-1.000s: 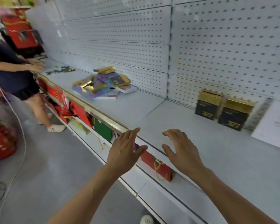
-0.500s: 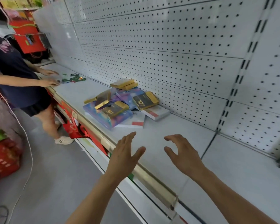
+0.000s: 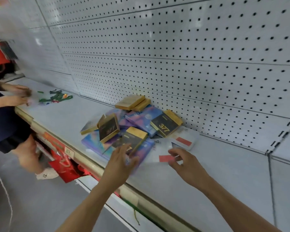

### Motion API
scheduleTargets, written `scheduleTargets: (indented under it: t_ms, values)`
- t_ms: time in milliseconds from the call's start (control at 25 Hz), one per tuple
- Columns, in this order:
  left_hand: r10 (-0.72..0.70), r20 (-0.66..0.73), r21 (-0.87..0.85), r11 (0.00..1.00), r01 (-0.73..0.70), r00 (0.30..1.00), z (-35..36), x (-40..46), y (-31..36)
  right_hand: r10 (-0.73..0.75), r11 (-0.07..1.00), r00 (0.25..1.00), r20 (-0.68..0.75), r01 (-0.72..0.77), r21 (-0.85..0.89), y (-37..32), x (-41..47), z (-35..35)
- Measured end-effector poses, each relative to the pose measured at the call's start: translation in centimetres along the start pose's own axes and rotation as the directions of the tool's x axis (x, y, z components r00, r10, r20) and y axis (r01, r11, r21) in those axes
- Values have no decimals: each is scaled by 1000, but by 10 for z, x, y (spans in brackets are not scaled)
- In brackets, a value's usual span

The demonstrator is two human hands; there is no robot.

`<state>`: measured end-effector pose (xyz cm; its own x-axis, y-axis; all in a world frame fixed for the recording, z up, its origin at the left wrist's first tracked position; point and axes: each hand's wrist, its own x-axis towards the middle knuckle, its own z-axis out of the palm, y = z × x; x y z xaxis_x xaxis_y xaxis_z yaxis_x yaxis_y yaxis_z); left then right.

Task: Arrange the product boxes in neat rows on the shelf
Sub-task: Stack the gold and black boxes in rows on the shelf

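Shop aisle, grey floor; white pegboard back wall [image 3: 174, 56] above a long white shelf [image 3: 216, 173] w/ a gold-coloured front rail [image 3: 90, 163]. Left hand [image 3: 120, 162] reaches over the rail, fingers straight and loosely spread, tips at the near edge of the box pile, holding nothing; blurred, so can't tell if it touches. Right hand [image 3: 186, 164] hovers over the shelf just right of it, fingers slightly bent and apart, thumb out, also holding nothing, near a white box w/ red label [image 3: 162, 155]. Product boxes lie in a loose heap [image 3: 132, 124] mid-shelf against the pegboard, no rows. Nearest the left hand: black-and-gold box [image 3: 135, 139] tilted on top of a flat blue-purple box [image 3: 97, 144]. Behind it a 2nd black-and-gold box marked "377" [image 3: 108, 129], propped at an angle. To the right a 3rd "377" box [image 3: 166, 123] lying on another blue-purple box [image 3: 144, 119]. At the back, two gold boxes [image 3: 132, 102] stacked close to the wall. Second white box w/ red label [image 3: 184, 140] at the heap's right edge. Farther left on the shelf: green ribbon scraps [image 3: 55, 97], and another person [image 3: 5, 118] in dark clothes w/ both hands at the shelf. Red bags [image 3: 65, 168] on the lower level under the rail.
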<state>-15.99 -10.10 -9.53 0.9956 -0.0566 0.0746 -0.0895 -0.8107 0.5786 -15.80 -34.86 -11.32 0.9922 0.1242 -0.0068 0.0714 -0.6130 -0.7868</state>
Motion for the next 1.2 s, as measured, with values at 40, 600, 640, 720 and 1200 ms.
scheduleTargets:
  t_ms: [40,600,640,720,1200]
  values:
    - [-28,-27,-39,999,26,999,-10,21,-17,39,999,999,-31,-38,27,-8,14,7]
    - [-333,-48,-176,931,320,942,-43,153,-85,208,847,956,-207,-282,-451,-34,150,32]
    - [-277,-50,-225,939,260,959,-41,153,-85,221,850,958,-180,-280,-447,-30,152,29]
    - [-231,-62,-333,922,198,971,-38,151,-86,237,840,964,-124,-267,-472,-24,152,25]
    - [61,-90,-528,843,-99,994,-45,124,-43,-115,931,824,-555,-105,-349,-25,78,14]
